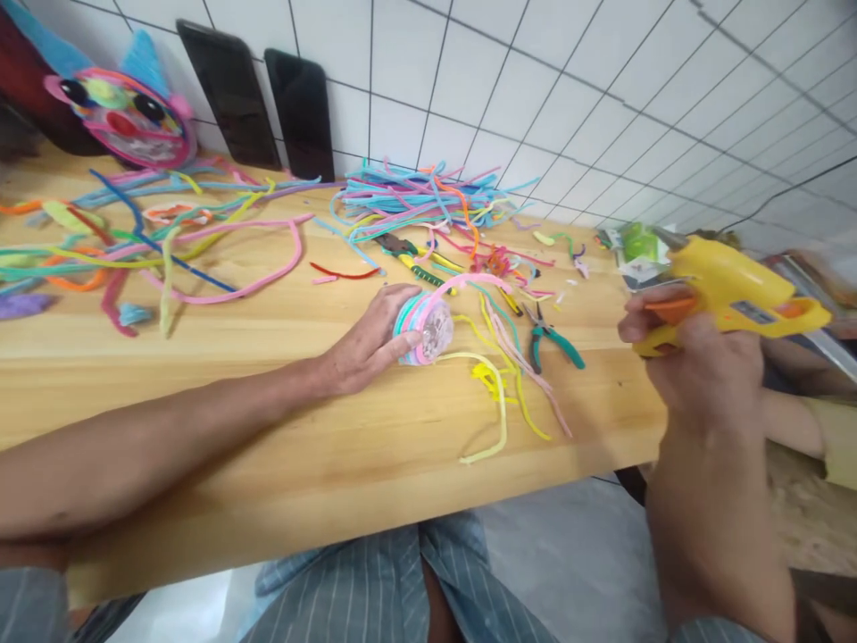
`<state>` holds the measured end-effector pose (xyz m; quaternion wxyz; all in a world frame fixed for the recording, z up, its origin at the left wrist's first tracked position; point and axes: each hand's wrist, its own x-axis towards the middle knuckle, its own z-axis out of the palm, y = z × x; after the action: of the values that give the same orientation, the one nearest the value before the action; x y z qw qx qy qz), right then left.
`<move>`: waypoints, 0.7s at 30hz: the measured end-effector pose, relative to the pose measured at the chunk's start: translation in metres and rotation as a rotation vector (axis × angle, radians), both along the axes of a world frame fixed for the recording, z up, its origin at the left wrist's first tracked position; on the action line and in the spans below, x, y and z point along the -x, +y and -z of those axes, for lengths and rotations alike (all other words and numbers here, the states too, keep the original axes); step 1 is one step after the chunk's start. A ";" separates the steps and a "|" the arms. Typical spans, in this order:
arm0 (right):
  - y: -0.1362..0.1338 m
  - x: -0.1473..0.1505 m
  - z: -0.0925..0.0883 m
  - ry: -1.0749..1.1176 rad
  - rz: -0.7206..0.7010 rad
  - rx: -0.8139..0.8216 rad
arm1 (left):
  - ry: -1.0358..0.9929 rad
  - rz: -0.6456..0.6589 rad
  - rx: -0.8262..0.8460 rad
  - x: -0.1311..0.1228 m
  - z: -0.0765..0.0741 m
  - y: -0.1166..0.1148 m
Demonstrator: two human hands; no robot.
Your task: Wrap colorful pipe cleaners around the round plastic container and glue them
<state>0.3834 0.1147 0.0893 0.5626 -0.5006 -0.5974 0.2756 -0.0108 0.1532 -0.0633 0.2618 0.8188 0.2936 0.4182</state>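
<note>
My left hand (pixel 371 344) is closed around a small round clear container (pixel 438 330) lying on its side on the wooden table. Pink, blue and green pipe cleaners wrap its side, and a loose pink pipe cleaner (pixel 469 279) arches off it to the right. Raised over the table's right end, my right hand (pixel 703 357) grips a yellow glue gun (pixel 743 286) with an orange trigger, its nozzle pointing up and left. Yellow and pink pipe cleaners (pixel 515 375) lie just right of the container.
Teal-handled pliers (pixel 553 344) and yellow-and-black pliers (pixel 419 263) lie among pipe cleaner scraps. A pipe cleaner heap (pixel 415 201) lies by the tiled wall. Two phones (pixel 301 116) lean there, beside a decorated face figure (pixel 127 121). Another person's arm (pixel 794 420) is at right.
</note>
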 end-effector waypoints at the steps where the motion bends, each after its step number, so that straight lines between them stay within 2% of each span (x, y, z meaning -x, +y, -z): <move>1: 0.003 -0.014 0.000 -0.040 0.021 0.040 | -0.007 -0.005 0.005 0.000 0.000 -0.001; 4: 0.012 -0.054 0.013 -0.140 0.144 0.225 | -0.014 -0.013 0.028 -0.001 -0.002 -0.002; 7: 0.021 -0.086 0.039 -0.193 0.245 0.364 | -0.009 -0.010 0.040 0.000 -0.003 -0.002; 12: 0.037 -0.117 0.081 -0.237 0.481 0.587 | -0.011 -0.018 0.028 0.001 0.000 -0.002; 17: 0.056 -0.128 0.101 -0.270 0.674 0.624 | -0.016 0.001 0.005 0.004 0.004 0.000; 21: 0.062 -0.132 0.104 -0.344 0.752 0.608 | -0.024 0.019 0.036 0.006 0.006 0.002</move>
<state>0.5151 0.1764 -0.0152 0.3456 -0.8599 -0.3528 0.1290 -0.0172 0.1550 -0.0690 0.2839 0.8117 0.2899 0.4201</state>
